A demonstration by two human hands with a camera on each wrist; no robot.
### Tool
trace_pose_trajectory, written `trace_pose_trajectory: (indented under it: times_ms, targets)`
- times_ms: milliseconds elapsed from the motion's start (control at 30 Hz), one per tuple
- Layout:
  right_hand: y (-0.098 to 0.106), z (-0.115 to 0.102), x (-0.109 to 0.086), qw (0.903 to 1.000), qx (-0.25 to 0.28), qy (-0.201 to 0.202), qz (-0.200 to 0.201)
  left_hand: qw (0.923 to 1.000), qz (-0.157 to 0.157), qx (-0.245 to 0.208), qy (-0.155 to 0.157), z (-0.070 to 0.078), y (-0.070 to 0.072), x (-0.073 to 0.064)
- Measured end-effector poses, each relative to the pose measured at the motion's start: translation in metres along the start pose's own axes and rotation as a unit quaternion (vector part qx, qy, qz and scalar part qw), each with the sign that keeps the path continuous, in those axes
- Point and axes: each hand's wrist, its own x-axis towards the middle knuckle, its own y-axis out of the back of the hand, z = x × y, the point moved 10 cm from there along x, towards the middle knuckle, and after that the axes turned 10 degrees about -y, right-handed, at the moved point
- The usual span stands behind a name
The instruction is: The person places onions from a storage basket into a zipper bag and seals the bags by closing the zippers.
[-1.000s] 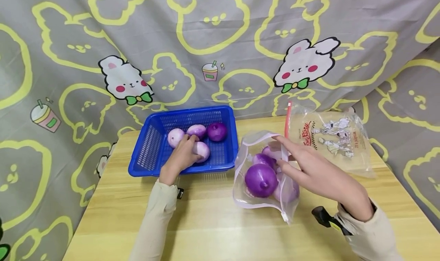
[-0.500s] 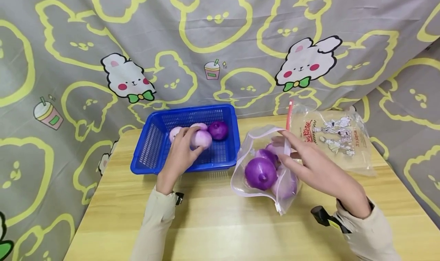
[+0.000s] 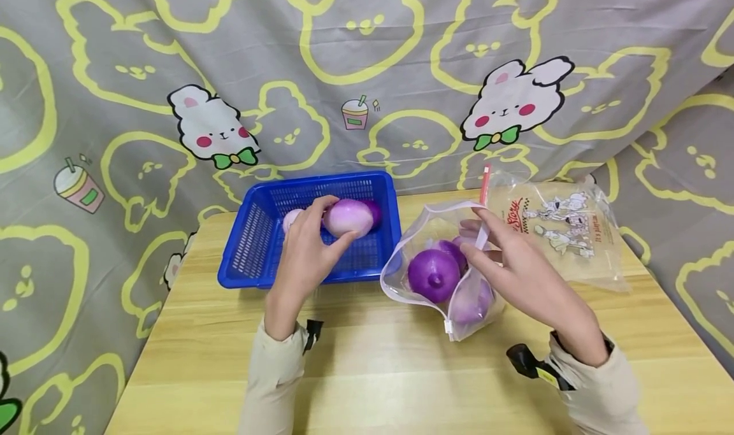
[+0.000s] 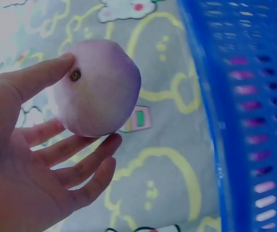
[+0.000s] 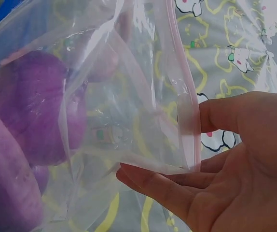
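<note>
My left hand (image 3: 304, 250) grips a pale purple onion (image 3: 348, 218) between thumb and fingers, over the blue basket (image 3: 243, 256). In the left wrist view, the onion (image 4: 100, 92) shows its brown root end beside the thumb, against the curtain. Behind the hand, another pale onion (image 3: 291, 220) and a dark purple one (image 3: 374, 213) lie partly hidden in the basket. My right hand (image 3: 524, 272) pinches the rim of a clear zip bag (image 5: 189, 106), its mouth gaping upward. Inside the bag sit several onions, a dark purple one (image 3: 434, 276) foremost.
A flat clear bag (image 3: 564, 260) with a red zip and printed cartoon figures lies on the wooden table (image 3: 390, 377) at the right. A grey curtain (image 3: 401, 53) with yellow outlines hangs right behind the table.
My left hand has lifted the pale onion from among the others in the basket and shifted it right. The zip bag has tilted, its front rim and slider moving up and left.
</note>
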Motion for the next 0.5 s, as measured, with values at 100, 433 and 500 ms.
trace_pose_trajectory:
  times_ms: [100,433,500]
  targets:
    - [0.0,0.003,0.0,1.0,0.0,-0.008,-0.002,0.9999,0.011,0.0,0.002,0.01,0.006,0.0]
    - [0.001,0.003,0.001,1.0,-0.001,-0.007,0.002,0.9956,0.059,-0.062,-0.038,0.052,0.024,-0.004]
    - [0.003,0.001,0.001,0.9999,-0.002,0.002,0.011,0.9929,0.065,-0.079,-0.062,0.066,0.027,-0.003]
